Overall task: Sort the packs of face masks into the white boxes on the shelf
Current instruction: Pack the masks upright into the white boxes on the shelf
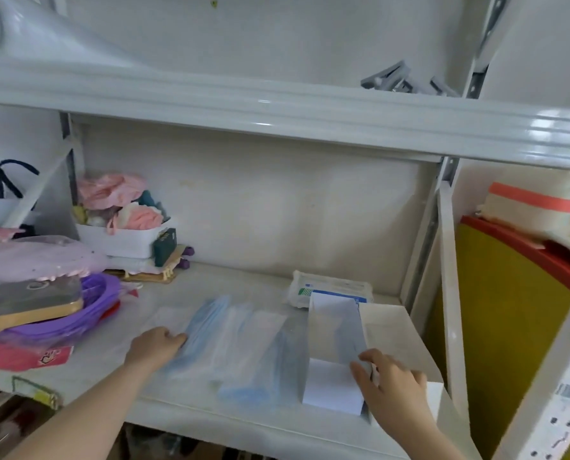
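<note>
The person is standing at a white metal shelf [250, 423] and is reaching onto it with both bare hands.

The left hand [156, 345] is lying knuckles-up on the shelf surface, its fingers curled and pressing down on the near left edge of a clear pack of blue face masks [210, 333]. Whether the fingers are actually gripping the wrapper or only resting on it cannot be told. Further clear packs are lying fanned out beside this one towards the right, overlapping, with another blue pack [247, 390] at the front edge of the shelf. The picture is blurred here and the exact number of packs cannot be told.

The right hand [391, 381] is hovering at the near right corner of an open white box [330, 386], fingers spread moderately wide and bent, the fingertips touching or just beside the box rim. Nothing can be seen held in it. The box is standing just right of the fanned packs, and a greyish pack [350, 336] is sitting inside it. A second white box [390, 330] is lying against its right side. Behind both, near the back wall, a sealed white pack with blue print [330, 288] is lying flat.

At the left end of the shelf, a purple basin [87, 313] and a white tub of pink items [121, 240] are standing well apart from the packs.
</note>
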`<action>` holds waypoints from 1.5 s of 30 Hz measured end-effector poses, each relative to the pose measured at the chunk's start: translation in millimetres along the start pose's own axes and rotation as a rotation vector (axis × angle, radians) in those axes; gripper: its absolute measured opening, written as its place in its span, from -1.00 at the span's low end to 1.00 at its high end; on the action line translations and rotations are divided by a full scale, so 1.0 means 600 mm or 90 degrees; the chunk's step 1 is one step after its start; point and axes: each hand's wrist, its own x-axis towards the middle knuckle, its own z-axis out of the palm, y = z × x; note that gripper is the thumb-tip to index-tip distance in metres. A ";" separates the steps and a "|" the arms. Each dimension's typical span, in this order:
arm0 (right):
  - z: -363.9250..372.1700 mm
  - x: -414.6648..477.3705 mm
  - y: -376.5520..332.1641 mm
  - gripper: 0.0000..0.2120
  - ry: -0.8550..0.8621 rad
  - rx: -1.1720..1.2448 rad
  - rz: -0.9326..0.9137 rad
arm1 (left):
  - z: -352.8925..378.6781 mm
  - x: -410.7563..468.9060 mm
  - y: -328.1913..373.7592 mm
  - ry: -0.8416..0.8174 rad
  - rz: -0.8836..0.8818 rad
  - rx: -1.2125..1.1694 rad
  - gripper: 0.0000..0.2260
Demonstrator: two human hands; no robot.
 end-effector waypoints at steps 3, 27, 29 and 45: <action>-0.001 -0.001 -0.003 -0.77 0.021 -0.017 -0.015 | 0.009 -0.004 0.021 -0.027 0.023 -0.050 -0.63; 0.127 0.076 -0.252 -0.72 -0.274 0.605 0.232 | 0.023 -0.012 0.102 -0.119 -0.010 -0.266 -0.72; 0.136 0.085 -0.255 -0.54 -0.263 0.556 0.266 | 0.019 -0.017 0.119 -0.169 -0.026 -0.264 -0.46; 0.123 0.072 -0.253 -0.73 -0.119 0.399 0.143 | 0.008 -0.064 0.176 -0.373 -0.158 -0.405 -0.30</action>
